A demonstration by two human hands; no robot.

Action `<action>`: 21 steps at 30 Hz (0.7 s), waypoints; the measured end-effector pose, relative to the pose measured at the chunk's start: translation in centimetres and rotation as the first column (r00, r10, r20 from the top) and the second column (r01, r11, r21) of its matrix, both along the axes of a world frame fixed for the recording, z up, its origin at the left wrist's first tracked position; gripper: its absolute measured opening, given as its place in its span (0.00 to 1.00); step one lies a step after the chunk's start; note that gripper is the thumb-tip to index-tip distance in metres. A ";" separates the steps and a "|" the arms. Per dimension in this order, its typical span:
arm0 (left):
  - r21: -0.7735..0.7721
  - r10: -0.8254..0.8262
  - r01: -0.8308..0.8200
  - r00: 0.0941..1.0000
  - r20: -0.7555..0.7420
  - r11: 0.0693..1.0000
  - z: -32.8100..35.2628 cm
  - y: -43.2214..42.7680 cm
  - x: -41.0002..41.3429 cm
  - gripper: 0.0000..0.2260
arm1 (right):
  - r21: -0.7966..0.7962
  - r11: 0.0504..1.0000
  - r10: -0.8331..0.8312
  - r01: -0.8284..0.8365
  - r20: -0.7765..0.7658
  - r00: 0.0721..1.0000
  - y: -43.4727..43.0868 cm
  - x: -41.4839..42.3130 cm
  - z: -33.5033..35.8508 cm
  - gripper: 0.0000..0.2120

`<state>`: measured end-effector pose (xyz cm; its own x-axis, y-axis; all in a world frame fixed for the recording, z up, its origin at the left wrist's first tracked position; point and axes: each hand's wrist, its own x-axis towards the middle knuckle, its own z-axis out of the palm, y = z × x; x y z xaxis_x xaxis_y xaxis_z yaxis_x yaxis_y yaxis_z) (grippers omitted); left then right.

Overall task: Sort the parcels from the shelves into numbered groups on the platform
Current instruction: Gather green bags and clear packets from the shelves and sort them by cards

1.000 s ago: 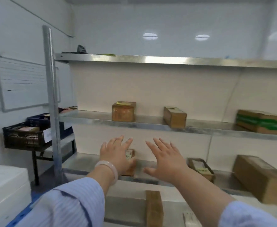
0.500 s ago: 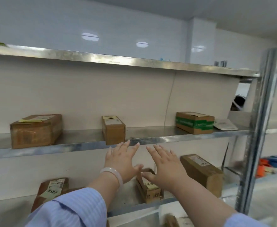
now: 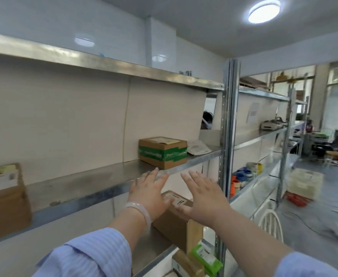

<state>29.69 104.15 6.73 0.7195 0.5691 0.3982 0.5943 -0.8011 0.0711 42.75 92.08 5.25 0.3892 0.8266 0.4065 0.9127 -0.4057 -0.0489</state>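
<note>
Blue-sleeved, the left hand and right hand hover slightly apart, palms flat, holding nothing, before the shelf edge; this looks like the reach for a parcel, so next they probably must close on either side of the green-banded box just beyond.

Three brown cardboard parcels sit on the near rack: the green-taped parcel mid-view, the left parcel at eight o'clock, and the lower parcel at six o'clock. One flat pale mailer lies at the green-taped parcel's three o'clock. One green pouch is at five o'clock. There are two grips, the left grip and the right grip, and one pale bangle. Three shelves show: upper shelf, middle shelf, lower shelf. One ceiling lamp is at one o'clock, and one white chair at four o'clock.
</note>
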 end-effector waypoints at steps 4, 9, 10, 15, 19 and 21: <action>0.019 -0.056 0.056 0.998 -0.009 0.998 -0.1 -0.6 7.9 0.33 | -0.006 0.997 -0.071 0.071 0.010 0.997 -0.4 7.8 -0.5 0.41; -0.022 -0.046 0.046 0.999 -0.008 0.999 -0.5 -0.2 17.7 0.33 | 0.035 0.997 -0.067 0.068 -0.016 0.998 -0.5 17.6 -0.6 0.39; -0.045 -0.040 0.040 0.999 -0.012 0.998 -0.5 -0.1 19.6 0.33 | 0.023 0.998 -0.054 0.055 -0.025 0.998 -0.4 19.4 -0.7 0.39; -0.169 -0.015 0.028 0.997 0.077 0.985 0.1 1.1 28.0 0.31 | 0.027 1.000 -0.004 0.006 -0.077 0.997 1.4 27.7 0.0 0.37; -0.188 0.053 -0.038 0.996 0.074 0.981 0.0 3.7 32.6 0.31 | 0.046 0.999 0.008 -0.003 -0.114 0.993 4.1 33.0 0.9 0.37; -0.214 0.099 -0.080 0.992 0.077 0.973 0.1 5.7 34.6 0.31 | 0.043 0.999 0.008 -0.003 -0.132 0.991 6.0 35.1 1.0 0.36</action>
